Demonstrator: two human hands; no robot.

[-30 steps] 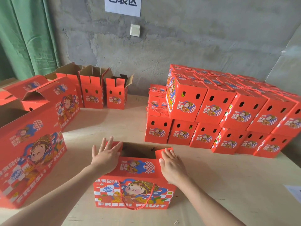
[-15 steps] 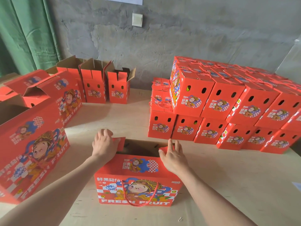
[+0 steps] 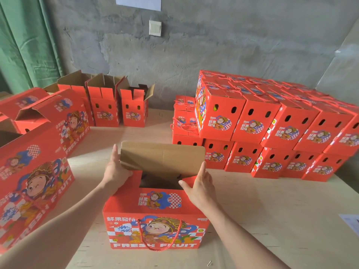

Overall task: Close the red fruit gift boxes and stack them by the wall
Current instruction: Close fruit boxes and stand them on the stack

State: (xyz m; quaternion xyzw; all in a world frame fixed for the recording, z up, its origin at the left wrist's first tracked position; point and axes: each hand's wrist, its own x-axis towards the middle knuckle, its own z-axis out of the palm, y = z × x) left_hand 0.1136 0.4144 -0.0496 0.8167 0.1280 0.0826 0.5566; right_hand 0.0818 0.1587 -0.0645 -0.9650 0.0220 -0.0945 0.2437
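Red box (image 3: 155,220) is being closed
Its brown flap (image 3: 163,158) is steadied by the flat left hand (image 3: 116,168) and right hand (image 3: 201,189), to fold straight.

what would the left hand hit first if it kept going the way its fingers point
Probably the rightmost open box at the back, past bare table. The left hand lies along the left edge of the raised flap and points past it; depth is unclear.
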